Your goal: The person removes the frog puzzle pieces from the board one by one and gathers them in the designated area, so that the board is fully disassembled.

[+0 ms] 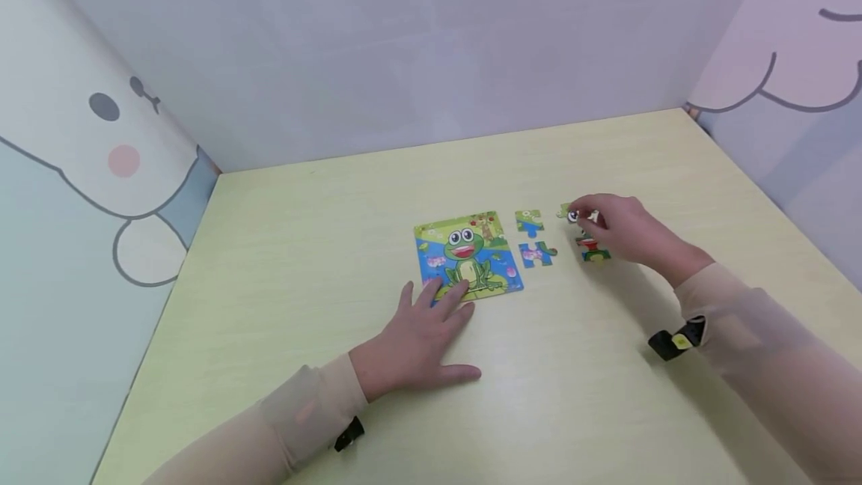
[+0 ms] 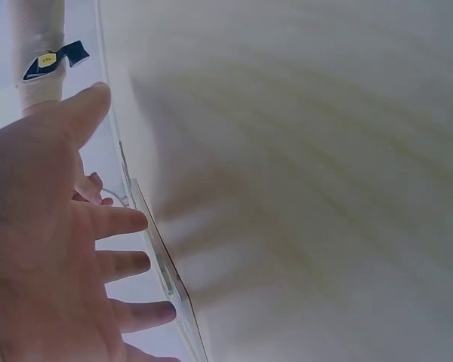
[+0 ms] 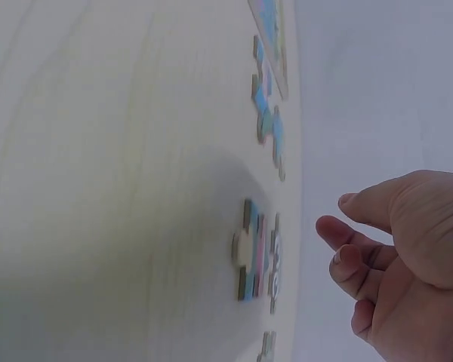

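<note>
A square frog picture board [image 1: 503,241] lies on the table. My left hand [image 1: 419,341] is spread at its lower left edge, fingertips over the border; in the left wrist view the fingers of this hand [image 2: 38,226] are straight. To the board's right lie a green-and-blue puzzle piece [image 1: 529,221] and a pink-and-blue puzzle piece [image 1: 533,254]. My right hand [image 1: 622,229] hovers over the frog-eye piece [image 1: 572,214] and the frog-mouth piece [image 1: 595,254], partly covering them. In the right wrist view, nothing shows between the loosely bent fingers of this hand [image 3: 415,256].
The pale wooden table [image 1: 283,268] ends at a grey back wall [image 1: 404,58]. Side panels with cartoon drawings stand at left [image 1: 67,245] and right [image 1: 801,141]. Another puzzle piece [image 3: 268,347] shows at the bottom of the right wrist view.
</note>
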Demonstrator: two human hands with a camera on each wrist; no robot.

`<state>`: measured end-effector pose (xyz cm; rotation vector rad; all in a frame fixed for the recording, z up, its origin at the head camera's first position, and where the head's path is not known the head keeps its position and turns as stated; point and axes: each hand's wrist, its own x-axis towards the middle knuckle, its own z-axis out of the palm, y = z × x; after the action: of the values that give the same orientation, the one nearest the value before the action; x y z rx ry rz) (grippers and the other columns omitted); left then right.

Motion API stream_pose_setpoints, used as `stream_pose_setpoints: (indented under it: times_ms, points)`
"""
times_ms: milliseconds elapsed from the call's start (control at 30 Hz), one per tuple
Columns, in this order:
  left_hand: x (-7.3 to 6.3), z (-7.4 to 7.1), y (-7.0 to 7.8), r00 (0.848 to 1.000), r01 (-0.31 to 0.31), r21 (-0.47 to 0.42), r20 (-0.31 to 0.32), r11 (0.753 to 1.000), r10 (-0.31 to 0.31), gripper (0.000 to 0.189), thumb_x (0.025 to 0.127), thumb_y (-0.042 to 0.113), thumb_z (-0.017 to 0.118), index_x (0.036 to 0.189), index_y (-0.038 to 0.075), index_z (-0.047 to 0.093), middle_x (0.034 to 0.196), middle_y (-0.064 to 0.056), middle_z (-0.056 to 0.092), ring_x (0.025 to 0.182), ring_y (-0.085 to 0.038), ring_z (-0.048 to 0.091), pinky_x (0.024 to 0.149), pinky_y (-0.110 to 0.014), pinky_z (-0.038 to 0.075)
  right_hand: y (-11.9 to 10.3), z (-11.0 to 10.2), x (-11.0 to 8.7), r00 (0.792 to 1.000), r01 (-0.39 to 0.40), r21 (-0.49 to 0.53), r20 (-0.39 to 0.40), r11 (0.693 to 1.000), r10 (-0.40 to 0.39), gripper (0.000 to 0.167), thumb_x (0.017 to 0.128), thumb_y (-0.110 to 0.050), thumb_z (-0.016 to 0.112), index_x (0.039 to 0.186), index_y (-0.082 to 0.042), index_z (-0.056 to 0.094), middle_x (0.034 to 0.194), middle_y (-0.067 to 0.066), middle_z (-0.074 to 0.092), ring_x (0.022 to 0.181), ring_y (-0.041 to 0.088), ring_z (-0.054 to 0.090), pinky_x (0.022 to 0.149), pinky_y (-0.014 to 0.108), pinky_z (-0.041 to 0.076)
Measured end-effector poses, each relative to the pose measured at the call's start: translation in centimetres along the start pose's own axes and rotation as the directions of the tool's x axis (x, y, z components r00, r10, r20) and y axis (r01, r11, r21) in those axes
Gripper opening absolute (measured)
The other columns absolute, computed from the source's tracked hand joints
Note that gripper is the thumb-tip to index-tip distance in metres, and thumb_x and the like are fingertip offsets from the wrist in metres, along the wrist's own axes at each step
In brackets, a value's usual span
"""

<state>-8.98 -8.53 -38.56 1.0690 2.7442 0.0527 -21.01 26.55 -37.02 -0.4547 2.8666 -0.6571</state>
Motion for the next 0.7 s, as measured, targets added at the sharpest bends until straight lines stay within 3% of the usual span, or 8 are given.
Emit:
stream_pose_setpoints:
  times_ms: [267, 367, 500, 600, 700]
  points:
    - [0.7, -0.3, 0.1, 0.999, -0.024, 0.001, -0.031, 1.000, 0.024, 0.085, 0.094, 0.074, 0.058, 0.156, 0.018, 0.050, 0.170, -0.009, 0.034, 0.155, -0.042, 0.033, 0.113, -0.077, 0.032, -4.7, 1.6, 1.4, 0.989, 0.146, -0.012, 0.028, 0.989, -0.146, 0.032, 0.104, -0.015, 0.063, 0.133, -0.003, 0.067, 0.109, 0.008, 0.073, 0.067, 0.015, 0.053, 0.065, 0.036, 0.046]
    - [1.1, -0.3, 0.2, 0.999, -0.035, 0.008, -0.024, 0.999, 0.035, 0.085, 0.094, 0.075, 0.056, 0.157, 0.019, 0.049, 0.171, -0.008, 0.034, 0.156, -0.038, 0.032, 0.113, -0.077, 0.031, -6.1, 2.8, 2.1, 0.982, 0.177, -0.035, 0.067, 0.984, -0.174, 0.034, 0.102, -0.016, 0.066, 0.134, -0.003, 0.067, 0.110, 0.008, 0.073, 0.074, 0.017, 0.057, 0.083, 0.045, 0.048]
    - [1.5, -0.2, 0.3, 0.999, -0.044, 0.036, -0.008, 0.998, 0.045, 0.085, 0.094, 0.077, 0.054, 0.158, 0.020, 0.047, 0.170, -0.007, 0.035, 0.155, -0.035, 0.033, 0.114, -0.075, 0.031, -7.5, 4.2, 2.9, 0.973, 0.210, -0.072, 0.109, 0.975, -0.201, 0.036, 0.101, -0.019, 0.069, 0.134, -0.006, 0.068, 0.116, 0.011, 0.073, 0.096, 0.026, 0.066, 0.100, 0.059, 0.041]
    - [1.6, -0.2, 0.3, 0.998, -0.053, 0.059, -0.014, 0.997, 0.054, 0.085, 0.094, 0.077, 0.055, 0.157, 0.020, 0.048, 0.167, -0.007, 0.039, 0.153, -0.035, 0.036, 0.114, -0.073, 0.033, -8.2, 5.0, 3.4, 0.972, 0.210, -0.089, 0.130, 0.974, -0.198, 0.039, 0.100, -0.023, 0.071, 0.136, -0.009, 0.068, 0.124, 0.012, 0.071, 0.115, 0.029, 0.066, 0.103, 0.059, 0.040]
    - [1.6, -0.3, 0.4, 0.998, -0.062, 0.075, -0.021, 0.995, 0.064, 0.084, 0.094, 0.076, 0.055, 0.156, 0.019, 0.049, 0.165, -0.008, 0.041, 0.150, -0.035, 0.038, 0.112, -0.072, 0.035, -8.6, 5.5, 3.7, 0.973, 0.193, -0.100, 0.146, 0.976, -0.178, 0.042, 0.099, -0.025, 0.073, 0.138, -0.011, 0.067, 0.129, 0.012, 0.068, 0.121, 0.029, 0.063, 0.104, 0.057, 0.039]
